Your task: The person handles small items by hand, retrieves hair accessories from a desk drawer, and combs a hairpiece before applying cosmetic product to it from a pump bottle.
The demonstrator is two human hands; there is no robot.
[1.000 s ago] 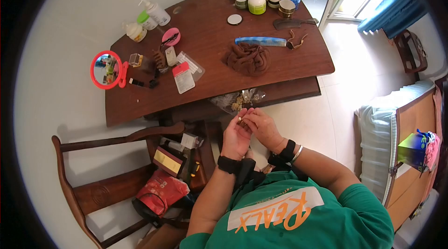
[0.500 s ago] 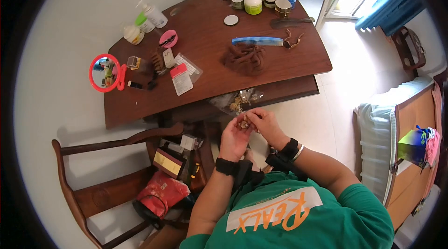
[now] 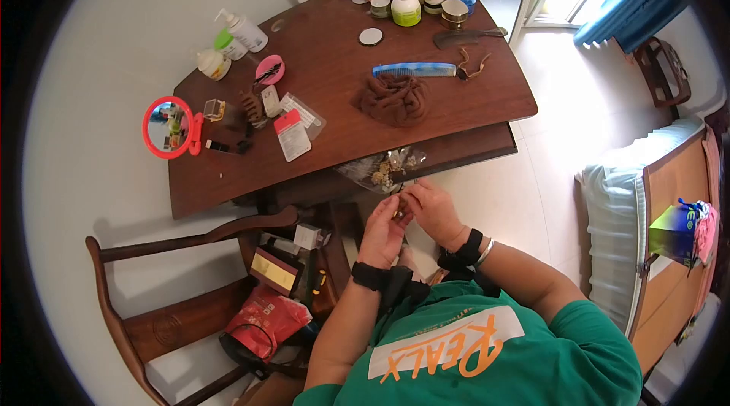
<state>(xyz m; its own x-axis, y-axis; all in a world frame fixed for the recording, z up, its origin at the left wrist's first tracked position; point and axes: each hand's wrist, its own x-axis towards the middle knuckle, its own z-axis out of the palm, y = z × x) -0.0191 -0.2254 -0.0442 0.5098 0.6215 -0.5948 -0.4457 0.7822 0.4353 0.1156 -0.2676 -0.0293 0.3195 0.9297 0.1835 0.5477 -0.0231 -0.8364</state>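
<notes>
My left hand [image 3: 382, 235] and my right hand [image 3: 435, 212] meet in front of the open drawer [image 3: 471, 149]. Between their closed fingertips is a small gold-coloured piece [image 3: 399, 213], mostly hidden by the fingers. Just beyond, in the drawer, lies a clear plastic bag [image 3: 361, 172] with gold-coloured ornaments [image 3: 384, 172]. On the table above the drawer are a brown bundle of cloth or hair [image 3: 395, 99] and a blue comb [image 3: 414, 69].
The dark wooden table [image 3: 319, 49] carries bottles and jars at the back, a red-framed mirror [image 3: 169, 127], a pink bowl [image 3: 270, 69] and a red-white card [image 3: 292, 135]. A wooden chair [image 3: 179, 318] at left holds boxes and a red bag [image 3: 266, 318]. A bed [image 3: 677, 231] stands at right.
My hands have moved slightly down, and their fingers have drawn closer around the small piece, which now shows less. The view has shifted a little.
</notes>
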